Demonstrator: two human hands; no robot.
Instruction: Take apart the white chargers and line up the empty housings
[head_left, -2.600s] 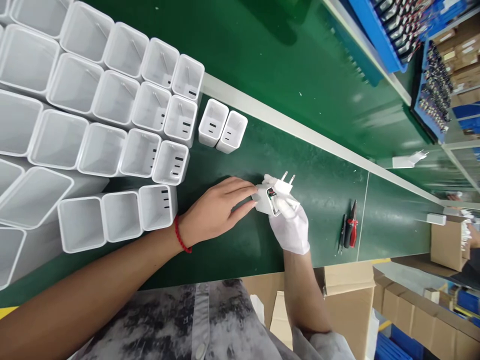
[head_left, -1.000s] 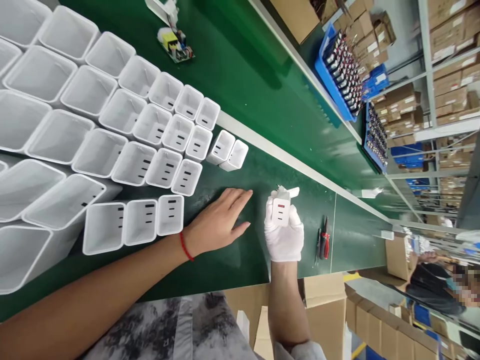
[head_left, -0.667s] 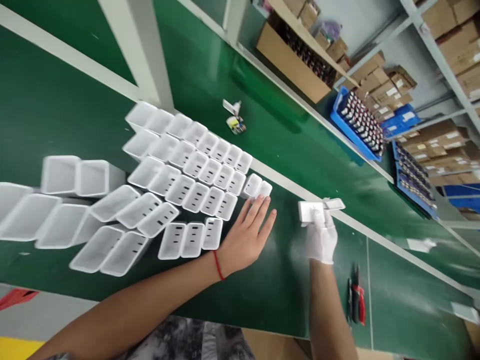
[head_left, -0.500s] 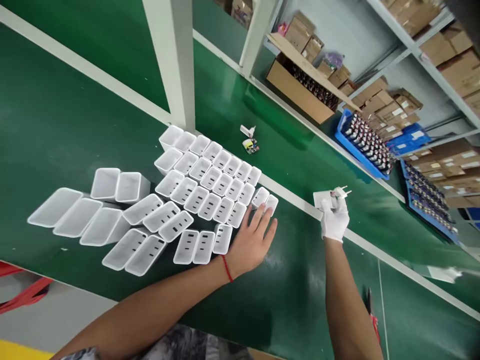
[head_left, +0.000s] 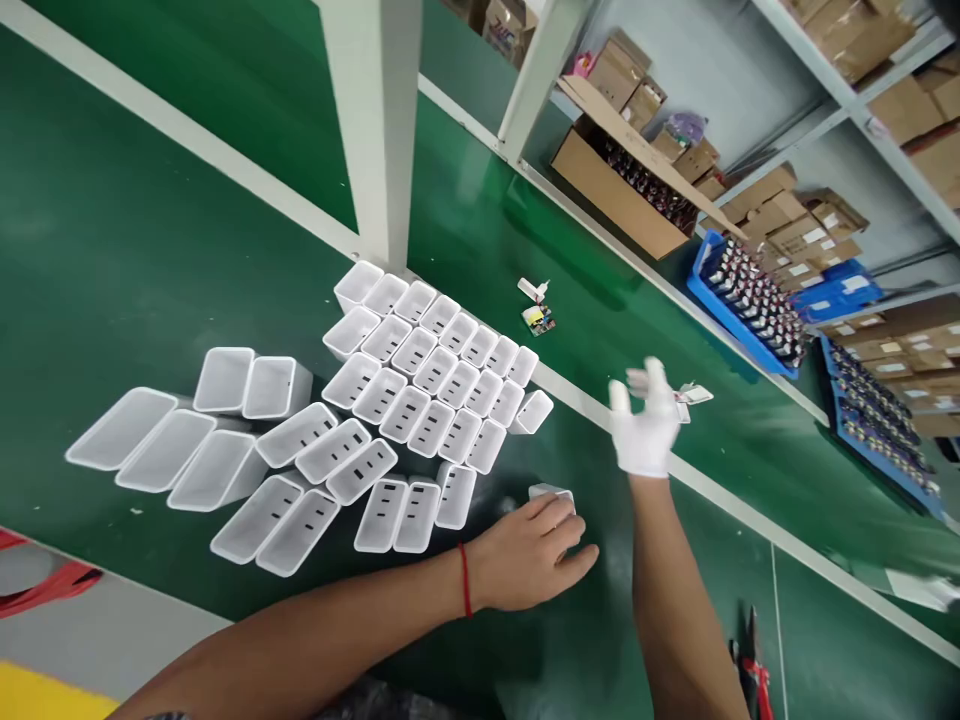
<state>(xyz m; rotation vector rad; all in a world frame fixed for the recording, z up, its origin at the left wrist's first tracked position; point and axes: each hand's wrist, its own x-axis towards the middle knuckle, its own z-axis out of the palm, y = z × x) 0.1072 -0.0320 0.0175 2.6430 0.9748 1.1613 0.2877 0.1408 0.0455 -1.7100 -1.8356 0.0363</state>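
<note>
My left hand (head_left: pixel 534 550), bare with a red string at the wrist, is closed around a small white plastic case (head_left: pixel 553 491) on the green bench; the fingers hide most of it. My right hand (head_left: pixel 646 425) wears a white glove, with its fingers spread and nothing between them. Just beyond the glove lie white pieces (head_left: pixel 694 394), partly hidden by the hand. To the left stand rows of open white plastic cases (head_left: pixel 433 370), many with dark slots inside. One separate case (head_left: pixel 532 412) sits at the right end of the rows.
A small circuit board (head_left: pixel 538 320) and a white piece with a plug (head_left: pixel 533 290) lie farther back. Blue trays (head_left: pixel 739 308) of small parts and a cardboard box (head_left: pixel 626 195) line the back edge. Red-handled pliers (head_left: pixel 752 665) lie at lower right. A pale post (head_left: pixel 382 140) rises behind the cases.
My left hand has drawn one case away from the rows, toward the front right. My right hand has let go of the white piece with plug pins and opened, moving slightly left.
</note>
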